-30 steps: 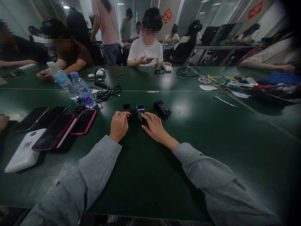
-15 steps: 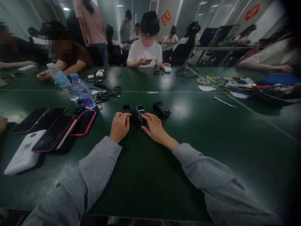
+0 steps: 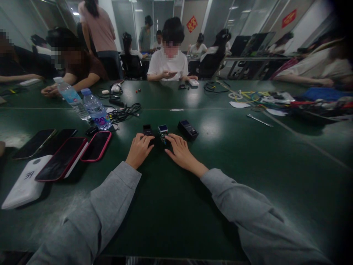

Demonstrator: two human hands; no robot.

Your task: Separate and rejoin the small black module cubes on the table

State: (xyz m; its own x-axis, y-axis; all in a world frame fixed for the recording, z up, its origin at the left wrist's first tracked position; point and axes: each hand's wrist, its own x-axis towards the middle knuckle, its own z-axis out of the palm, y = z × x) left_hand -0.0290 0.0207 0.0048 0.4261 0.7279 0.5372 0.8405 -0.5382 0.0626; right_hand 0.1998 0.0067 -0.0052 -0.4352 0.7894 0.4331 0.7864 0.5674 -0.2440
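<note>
Nearest to me, two grey sleeves (image 3: 110, 198) run up the green table (image 3: 171, 206) towards the blue-topped module (image 3: 163, 130), which I take as my landmark; it is a small dark block with a bright blue top face, standing upright on the table. My right hand (image 3: 180, 151) lies just on the near side of it, released and spread flat, its index fingertip touching the module's near edge. My left hand (image 3: 139, 149) is near-left of the module, half curled, fingertips on the small black block (image 3: 147, 129) that stands just left of the module; I cannot tell whether it pinches that block or only rests on it. Just right of the module lies a black box (image 3: 188, 129), turned at an angle and apart from both hands.

Against a second ago, both hands sit on the same two pieces and neither piece has shifted; the far side of the room sits lower in my view, and the standing person in pink (image 3: 99, 33) has stepped leftwards.

Well left of the module lie a pink-cased phone (image 3: 96, 145), a red-cased phone (image 3: 62, 158) and a white power bank (image 3: 23, 184); its dark mark is too blurred to read. Far-left of the module stand two water bottles (image 3: 95, 110), their label print unreadable; black cables (image 3: 125, 110) lie beside them. Far-right of it lies a metal tool (image 3: 259, 120). Straight beyond the module sits a person in a white shirt (image 3: 168, 62); behind them hangs a red wall sign (image 3: 191, 24), its character illegible.
</note>
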